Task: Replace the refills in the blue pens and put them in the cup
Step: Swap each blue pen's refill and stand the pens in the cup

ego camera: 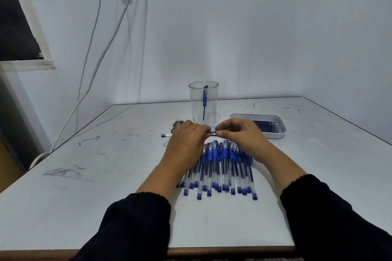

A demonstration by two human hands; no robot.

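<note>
A clear plastic cup [203,99] stands at the back middle of the table with one blue pen [205,99] upright inside. In front of it my left hand [186,140] grips a blue pen [166,135] held level, its blue end sticking out to the left. My right hand [239,135] pinches the pen's other end between thumb and fingers. Below my hands lies a pile of several blue pens [220,167]. A grey tray [273,134] of dark refills [266,126] sits to the right of the cup.
The white table [95,186] is scuffed, with its front edge near me. A small dark scrap [177,124] lies left of the cup. Cables [99,55] hang down the wall at the left. Walls close in behind and to the right.
</note>
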